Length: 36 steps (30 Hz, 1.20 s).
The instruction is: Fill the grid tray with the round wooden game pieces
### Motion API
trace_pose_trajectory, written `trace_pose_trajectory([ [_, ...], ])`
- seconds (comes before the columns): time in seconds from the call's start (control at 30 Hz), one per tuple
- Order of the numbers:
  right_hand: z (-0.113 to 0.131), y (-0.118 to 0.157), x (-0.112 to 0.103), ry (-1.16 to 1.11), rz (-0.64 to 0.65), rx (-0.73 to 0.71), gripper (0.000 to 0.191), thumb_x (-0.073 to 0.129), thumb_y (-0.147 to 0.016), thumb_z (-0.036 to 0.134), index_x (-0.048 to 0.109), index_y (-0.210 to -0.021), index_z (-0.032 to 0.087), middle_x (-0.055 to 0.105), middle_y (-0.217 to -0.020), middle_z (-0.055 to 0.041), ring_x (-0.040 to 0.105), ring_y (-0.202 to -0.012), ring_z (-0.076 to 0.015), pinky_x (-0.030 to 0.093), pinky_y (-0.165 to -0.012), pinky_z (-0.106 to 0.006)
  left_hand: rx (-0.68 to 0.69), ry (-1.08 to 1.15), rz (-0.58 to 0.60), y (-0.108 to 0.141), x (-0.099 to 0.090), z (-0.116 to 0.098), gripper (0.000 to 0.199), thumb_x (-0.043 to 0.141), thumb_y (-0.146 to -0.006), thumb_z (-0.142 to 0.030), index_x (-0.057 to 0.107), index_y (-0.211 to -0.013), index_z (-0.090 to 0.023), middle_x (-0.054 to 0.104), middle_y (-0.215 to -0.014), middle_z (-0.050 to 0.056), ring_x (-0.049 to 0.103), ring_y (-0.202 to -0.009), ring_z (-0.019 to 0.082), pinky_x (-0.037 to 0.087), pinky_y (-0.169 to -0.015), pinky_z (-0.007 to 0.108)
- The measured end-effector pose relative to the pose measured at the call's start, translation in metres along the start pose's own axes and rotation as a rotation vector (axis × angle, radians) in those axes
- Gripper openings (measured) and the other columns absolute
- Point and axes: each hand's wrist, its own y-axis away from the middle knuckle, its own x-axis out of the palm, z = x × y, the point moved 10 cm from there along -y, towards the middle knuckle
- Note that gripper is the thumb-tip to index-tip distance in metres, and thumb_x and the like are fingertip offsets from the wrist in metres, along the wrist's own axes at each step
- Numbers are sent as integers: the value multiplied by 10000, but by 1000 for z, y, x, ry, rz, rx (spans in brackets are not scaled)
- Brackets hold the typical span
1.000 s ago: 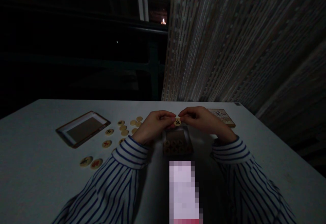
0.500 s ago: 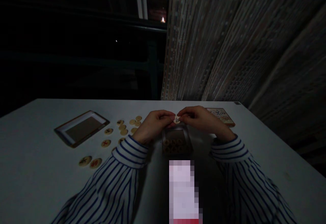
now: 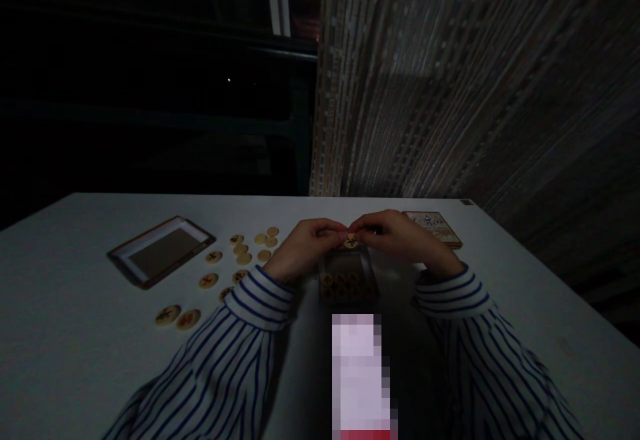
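Between the fingertips of my left hand (image 3: 310,243) and my right hand (image 3: 393,233) is a round wooden Chinese chess piece (image 3: 351,241) with a dark character on its face. Both hands pinch it, just above the far edge of a small open box (image 3: 374,283). Inside that box, several pieces lie in rows near its front side. More chess pieces (image 3: 209,281) are scattered to the left of my left hand, some with red or dark characters, others showing plain faces. My left sleeve hides part of this group.
An empty-looking tray (image 3: 145,285), perhaps a box lid, lies at the left of the white table (image 3: 90,333). Behind my right hand sits a printed box (image 3: 434,227). A bead-like string curtain (image 3: 380,93) hangs beyond the table. The room is dim.
The piece between my fingers has turned so its dark character faces me more fully, and it sits slightly lower. Both hands stay nearly in place. The view has shifted slightly.
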Motion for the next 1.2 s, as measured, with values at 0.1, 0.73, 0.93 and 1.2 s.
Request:
trace_pose_trajectory([
  [0.1,-1,0,1,-3,3,5,228,509,-779,197,662,-948,201,672,-834,-10,590,-758,-121,418,-666,-229,1,-2,-2,-1,0,0,191,638,-692,-236,635,-854,-135,682,-802,40,614,-762,138,454,-741,273],
  [0.73,-5,0,-2,-1,-36,53,235,504,-764,198,638,-953,155,633,-724,-9,542,-633,-98,374,-577,-211,-60,76,-58,2,-4,-1,177,624,-696,-168,608,-863,-111,663,-697,23,605,-672,108,453,-697,249],
  [0.93,1,0,-1,39,6,37,246,492,-772,190,644,-964,169,648,-783,-17,564,-695,-112,387,-616,-219,-30,21,-51,3,-4,-3,195,637,-684,-204,622,-858,-118,673,-761,36,611,-720,129,455,-736,277],
  [1.2,0,-1,-3,62,-43,23,227,491,-772,182,649,-934,168,655,-789,-16,568,-697,-110,388,-625,-222,-30,65,-39,1,-2,2,198,631,-685,-186,604,-871,-122,664,-718,19,611,-689,118,459,-715,266],
])
